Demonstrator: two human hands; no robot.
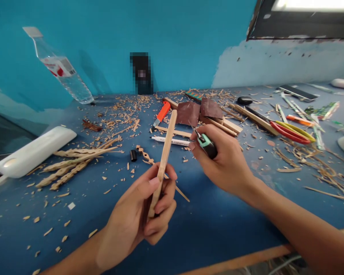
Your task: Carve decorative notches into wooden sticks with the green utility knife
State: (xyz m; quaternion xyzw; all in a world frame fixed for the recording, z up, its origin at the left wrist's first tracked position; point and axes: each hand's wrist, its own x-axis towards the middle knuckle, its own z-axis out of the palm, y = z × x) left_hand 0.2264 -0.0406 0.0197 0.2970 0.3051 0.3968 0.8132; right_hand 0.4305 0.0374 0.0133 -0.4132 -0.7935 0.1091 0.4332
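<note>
A plain wooden stick [166,152] stands tilted upright in my left hand [149,202], whose fingers wrap round its lower half. My right hand [223,160] grips a utility knife [206,144] with a mint and black handle; its thin blade points up and left, apart from the stick. Behind the stick a white marker [172,141] lies uncapped, and its black cap [133,155] stands to the left. Close by is a small carved wooden piece [145,154]. Brown sandpaper pieces [187,112] and an orange-handled cutter [163,111] lie farther back.
Several carved sticks [77,164] lie at left beside a white power strip-like block [36,151]. A water bottle [61,72] leans at the back left. Red and yellow handled scissors [292,131] lie at right. Wood shavings [126,109] cover much of the blue table [91,214].
</note>
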